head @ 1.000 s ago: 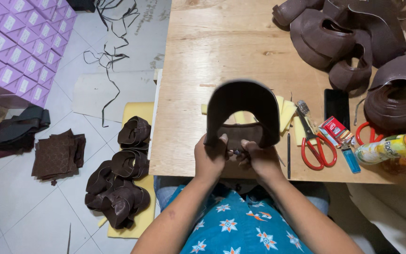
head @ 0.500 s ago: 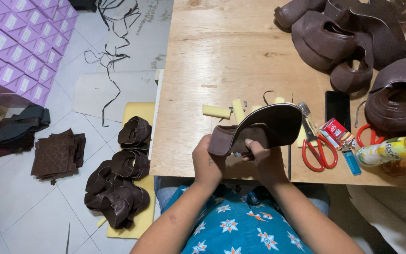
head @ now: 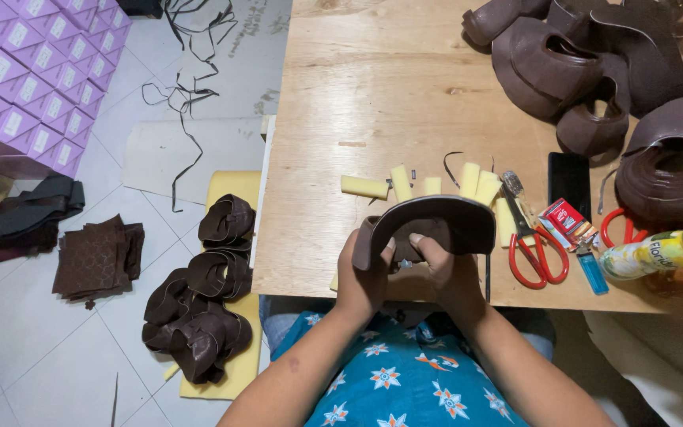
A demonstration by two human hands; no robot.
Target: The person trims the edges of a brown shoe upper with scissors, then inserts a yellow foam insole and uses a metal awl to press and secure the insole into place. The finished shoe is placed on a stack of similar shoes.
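Both hands close on a curved brown leather piece (head: 436, 225) held just above the near edge of the wooden table (head: 373, 95). The left hand (head: 364, 273) pinches the piece's left end, thumb on the outer face, fingers tucked behind. The right hand (head: 448, 269) grips the underside near the middle, its fingers (head: 420, 243) curled up under the arch. The leather arcs over and to the right of both grips, its free end reaching past the right hand.

Just beyond the grip lie yellow foam strips (head: 405, 183) in a loose row. To the right of the right hand are red scissors (head: 537, 251), a small red box (head: 564, 219), a blue lighter (head: 592, 269), a black phone (head: 569, 180) and a yellow bottle (head: 658, 251). Further off to the right sit stacked brown leather parts (head: 579, 63). Left of the left hand, down on the floor, more brown pieces (head: 199, 300) rest on a yellow pad (head: 227, 183).
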